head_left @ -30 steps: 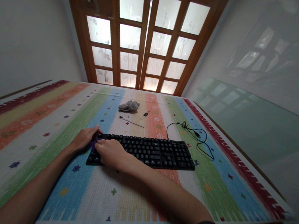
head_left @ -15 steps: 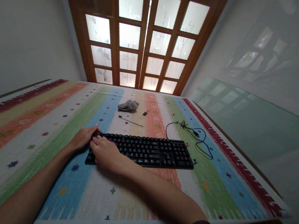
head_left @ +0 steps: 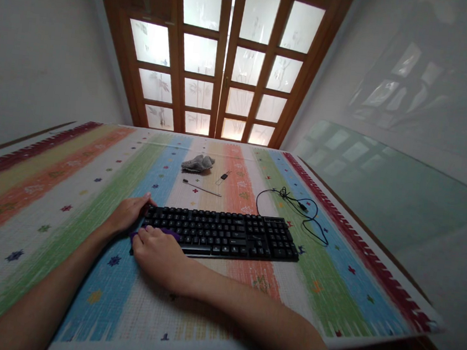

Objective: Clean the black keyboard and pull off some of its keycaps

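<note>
A black keyboard (head_left: 231, 234) lies flat across the striped tablecloth. My left hand (head_left: 128, 214) grips its upper left corner, fingers closed on the edge. Pressed onto the keys at the left end is a purple cloth (head_left: 172, 234), bunched under my right hand (head_left: 162, 252). The right fingers are curled over the cloth, which is mostly hidden beneath them, as is the keyboard's lower left corner.
Behind the keyboard lie a grey cloth (head_left: 198, 163), a thin stick with a dark tip (head_left: 202, 188) and a small black piece with wire loops (head_left: 224, 177). The keyboard's cable (head_left: 316, 222) curls at the right. Wooden doors (head_left: 222, 84) stand beyond the table.
My right hand has moved down and slightly left with the purple cloth, toward the keyboard's lower left corner. My left hand stays at the upper left corner. The view has shifted slightly.
</note>
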Demonstrator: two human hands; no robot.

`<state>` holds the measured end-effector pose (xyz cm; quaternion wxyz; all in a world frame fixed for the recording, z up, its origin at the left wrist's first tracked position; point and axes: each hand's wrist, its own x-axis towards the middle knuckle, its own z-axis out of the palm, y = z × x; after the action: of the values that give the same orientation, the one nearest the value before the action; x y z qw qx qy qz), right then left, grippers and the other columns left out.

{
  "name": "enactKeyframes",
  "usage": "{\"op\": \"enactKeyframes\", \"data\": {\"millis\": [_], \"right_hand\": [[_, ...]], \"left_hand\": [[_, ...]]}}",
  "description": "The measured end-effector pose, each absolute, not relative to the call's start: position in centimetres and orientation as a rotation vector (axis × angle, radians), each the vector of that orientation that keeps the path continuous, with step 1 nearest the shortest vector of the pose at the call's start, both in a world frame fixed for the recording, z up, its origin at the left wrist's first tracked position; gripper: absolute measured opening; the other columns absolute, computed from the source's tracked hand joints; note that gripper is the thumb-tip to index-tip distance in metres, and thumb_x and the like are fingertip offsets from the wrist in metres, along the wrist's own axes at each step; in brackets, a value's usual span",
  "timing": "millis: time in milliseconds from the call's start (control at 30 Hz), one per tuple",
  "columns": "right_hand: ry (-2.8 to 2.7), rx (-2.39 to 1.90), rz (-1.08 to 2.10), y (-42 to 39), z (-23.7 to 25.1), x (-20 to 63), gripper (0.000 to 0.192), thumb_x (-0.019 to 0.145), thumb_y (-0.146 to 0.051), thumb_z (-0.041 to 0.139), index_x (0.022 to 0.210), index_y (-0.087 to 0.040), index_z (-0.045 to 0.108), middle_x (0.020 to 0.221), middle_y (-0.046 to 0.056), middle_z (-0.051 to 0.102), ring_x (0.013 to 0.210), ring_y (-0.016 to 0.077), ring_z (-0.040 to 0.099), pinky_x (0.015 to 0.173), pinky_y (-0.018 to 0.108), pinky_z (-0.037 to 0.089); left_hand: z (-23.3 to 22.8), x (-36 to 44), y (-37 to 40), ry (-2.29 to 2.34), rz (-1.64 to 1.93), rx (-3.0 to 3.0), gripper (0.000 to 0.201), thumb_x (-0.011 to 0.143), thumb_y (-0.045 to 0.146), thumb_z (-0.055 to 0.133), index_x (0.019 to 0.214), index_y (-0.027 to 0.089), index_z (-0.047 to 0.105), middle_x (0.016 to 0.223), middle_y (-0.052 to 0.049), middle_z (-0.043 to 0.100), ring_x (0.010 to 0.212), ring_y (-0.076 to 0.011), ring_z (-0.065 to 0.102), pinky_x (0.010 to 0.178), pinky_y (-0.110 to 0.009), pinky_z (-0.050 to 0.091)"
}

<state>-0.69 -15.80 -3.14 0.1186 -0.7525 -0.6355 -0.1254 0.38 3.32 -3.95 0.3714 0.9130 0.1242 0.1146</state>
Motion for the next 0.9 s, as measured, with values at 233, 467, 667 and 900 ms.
{"op": "enactKeyframes", "data": {"millis": [233, 467, 667, 900], "right_hand": [[-1.918, -2.175, -0.447, -17.5, -3.1, -2.3, 0.022, 0.097, -0.007, 0.046, 0.107, 0.001, 0.064, 0.108, 0.020, 0.068, 0.099, 0.0243, 0.063, 0.085, 0.035, 0.053], [-2.074, -2.099, -0.222, -18.9, -1.9, -0.5, 0.022, 0.100, -0.009, 0.044, 0.106, -0.007, 0.065, 0.113, 0.012, 0.068, 0.102, 0.0195, 0.064, 0.077, 0.029, 0.054], [-2.153, -2.045, -0.070, -19.3, 0.4, 2.7, 0.018, 0.098, -0.012, 0.052, 0.112, -0.012, 0.063, 0.109, 0.009, 0.070, 0.092, 0.0177, 0.066, 0.075, 0.028, 0.051], [-1.830, -2.215, -0.329, -18.4, 0.4, 4.3, 0.022, 0.098, -0.006, 0.043, 0.110, -0.009, 0.062, 0.109, 0.013, 0.067, 0.096, 0.0200, 0.061, 0.082, 0.031, 0.050]], "left_hand": [[-4.3, 0.5, 3.5, 0.341, 0.294, 2.316, 0.069, 0.089, 0.068, 0.028, 0.080, 0.019, 0.074, 0.072, -0.008, 0.073, 0.072, -0.0260, 0.065, 0.072, -0.036, 0.049], [-4.3, 0.6, 3.4, 0.351, 0.280, 2.277, 0.068, 0.087, 0.070, 0.029, 0.078, 0.019, 0.073, 0.071, -0.007, 0.071, 0.070, -0.0256, 0.064, 0.070, -0.035, 0.049], [-3.8, 0.4, 3.1, 0.355, 0.305, 2.346, 0.066, 0.088, 0.067, 0.027, 0.075, 0.020, 0.072, 0.066, -0.005, 0.069, 0.067, -0.0243, 0.063, 0.068, -0.034, 0.048], [-3.5, 0.4, 3.0, 0.263, 0.292, 2.357, 0.064, 0.090, 0.065, 0.027, 0.076, 0.021, 0.071, 0.084, -0.008, 0.076, 0.083, -0.0270, 0.068, 0.085, -0.036, 0.049]]}}
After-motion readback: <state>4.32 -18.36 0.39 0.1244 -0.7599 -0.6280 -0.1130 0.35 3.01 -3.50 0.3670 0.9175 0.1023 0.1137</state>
